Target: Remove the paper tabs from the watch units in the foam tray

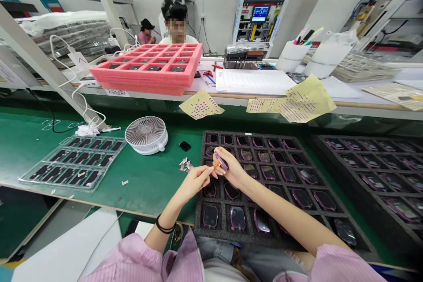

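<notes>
Head view, looking down: our hands meet in the air over a foam tray. Our left hand pinches an orange stick in a narrow grip between thumb and fingertips, its tip aimed at a purple piece that our right hand holds in curled fingers. We cannot tell whether the tip touches it, since the fingers hide that spot. Raising both hands probably gives us a steady, close view of so small a piece.

Each pocket of the tray holds one dark, pink-edged device, likely kept apart to prevent scratches. A second foam tray lies to the right. Left of center, within easy reach, are a white fan, paper scraps and a clear blister tray. Along the shelf at upper center sit a pink foam tray and yellow sheets dotted with red, their edges overhanging, perhaps for easy grabbing. Beyond, a co-worker sits facing us.
</notes>
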Available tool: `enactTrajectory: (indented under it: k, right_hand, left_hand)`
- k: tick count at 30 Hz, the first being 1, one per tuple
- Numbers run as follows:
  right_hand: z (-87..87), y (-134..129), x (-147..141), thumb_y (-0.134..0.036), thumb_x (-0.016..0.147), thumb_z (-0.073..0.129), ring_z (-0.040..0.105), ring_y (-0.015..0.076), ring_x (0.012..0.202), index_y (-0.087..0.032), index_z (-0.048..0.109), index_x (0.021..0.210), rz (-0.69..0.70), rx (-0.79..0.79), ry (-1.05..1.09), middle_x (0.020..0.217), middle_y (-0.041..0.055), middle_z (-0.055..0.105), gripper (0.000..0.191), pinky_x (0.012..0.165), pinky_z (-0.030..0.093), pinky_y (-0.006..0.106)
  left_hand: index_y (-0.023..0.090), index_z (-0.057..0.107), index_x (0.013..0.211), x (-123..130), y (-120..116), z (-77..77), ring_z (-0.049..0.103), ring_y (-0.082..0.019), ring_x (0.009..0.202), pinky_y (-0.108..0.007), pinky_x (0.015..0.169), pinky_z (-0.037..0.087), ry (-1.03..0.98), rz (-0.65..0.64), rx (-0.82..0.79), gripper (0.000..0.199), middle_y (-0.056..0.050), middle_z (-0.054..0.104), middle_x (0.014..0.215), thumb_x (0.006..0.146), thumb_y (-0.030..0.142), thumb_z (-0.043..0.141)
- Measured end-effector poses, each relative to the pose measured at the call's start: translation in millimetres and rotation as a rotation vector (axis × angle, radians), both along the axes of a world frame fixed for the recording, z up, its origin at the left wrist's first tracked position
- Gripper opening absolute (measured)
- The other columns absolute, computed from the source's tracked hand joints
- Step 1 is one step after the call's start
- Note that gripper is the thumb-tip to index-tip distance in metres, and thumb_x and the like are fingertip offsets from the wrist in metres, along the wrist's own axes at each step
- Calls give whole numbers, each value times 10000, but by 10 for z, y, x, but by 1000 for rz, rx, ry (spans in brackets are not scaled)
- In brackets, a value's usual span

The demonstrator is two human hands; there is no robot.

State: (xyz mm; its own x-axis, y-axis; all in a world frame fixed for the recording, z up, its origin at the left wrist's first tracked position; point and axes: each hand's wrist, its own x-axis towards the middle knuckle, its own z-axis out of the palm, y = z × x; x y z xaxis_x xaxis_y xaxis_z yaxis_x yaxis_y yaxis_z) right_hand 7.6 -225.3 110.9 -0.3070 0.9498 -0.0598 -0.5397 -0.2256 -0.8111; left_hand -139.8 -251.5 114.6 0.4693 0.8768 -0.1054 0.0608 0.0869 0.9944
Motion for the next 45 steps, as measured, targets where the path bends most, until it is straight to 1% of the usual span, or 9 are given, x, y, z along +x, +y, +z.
enactTrajectory:
  k: [8, 16, 21, 24, 28, 32, 38, 41, 45]
  right_hand:
    - [43, -19, -5, -389, 752, 705, 351, 36, 320, -207, 475, 779, 8, -10, 4, 533, -94, 509, 294, 337, 290, 176]
    - [37, -28, 24, -403, 761, 698, 348, 41, 308, -210, 478, 785, -34, 83, -150, 464, -120, 445, 294, 324, 300, 164]
    - [39, -67, -31, -412, 747, 700, 264, 6, 282, -216, 454, 803, 69, -74, 37, 523, -115, 505, 320, 285, 178, 134]
    - [21, -74, -60, -389, 721, 726, 281, 6, 279, -225, 427, 797, 73, -128, 116, 516, -117, 499, 350, 278, 98, 133]
    - [20, -62, -56, -380, 686, 754, 246, 5, 286, -220, 426, 777, 42, -144, 115, 484, -119, 478, 376, 277, 102, 126]
    - [35, -84, -75, -416, 723, 719, 228, 13, 302, -223, 446, 793, -46, -90, -12, 453, -125, 454, 341, 280, 168, 109]
    - [-59, -50, -78, -451, 726, 695, 302, 26, 325, -230, 470, 865, -63, 7, -220, 546, -112, 490, 344, 266, 224, 122]
    - [-139, 67, 56, -506, 741, 646, 248, 23, 325, -233, 438, 827, -145, 24, -363, 525, -130, 398, 353, 282, 193, 132]
    - [-227, 203, 207, -448, 865, 416, 290, 56, 344, -246, 418, 843, -115, 108, -739, 571, -111, 362, 204, 309, 218, 163]
  left_hand:
    - [141, 589, 750, 9, -40, 32, 214, -42, 352, -195, 371, 161, -11, 15, -8, 469, 93, 320, 409, 824, 595, 497]
    - [134, 601, 768, -42, -25, 64, 213, -37, 350, -194, 362, 150, 15, -24, -58, 487, 90, 333, 418, 812, 611, 514]
    - [142, 570, 755, -6, -40, 12, 205, -28, 343, -176, 344, 145, -73, -21, -50, 458, 92, 354, 433, 820, 593, 524]
    - [146, 554, 753, 38, -59, -49, 201, -24, 339, -167, 334, 142, -144, -9, -62, 460, 94, 364, 435, 812, 602, 535]
    - [155, 532, 719, 53, -40, -96, 183, -20, 328, -165, 330, 134, -192, 45, -103, 468, 102, 344, 409, 790, 617, 557]
    - [166, 488, 649, 88, 26, -93, 183, -17, 329, -173, 341, 127, -161, 199, -55, 504, 111, 292, 392, 731, 649, 607]
    - [182, 444, 646, 135, 66, -170, 202, -27, 346, -184, 351, 142, -90, 276, -15, 496, 102, 314, 437, 740, 649, 583]
    - [188, 441, 650, -33, 95, -240, 233, -42, 361, -186, 379, 190, -8, 346, 14, 452, 92, 327, 461, 778, 609, 545]
    - [184, 524, 645, -353, 144, -302, 456, -117, 496, -211, 507, 314, 359, 415, 231, 358, 7, 511, 557, 814, 500, 534]
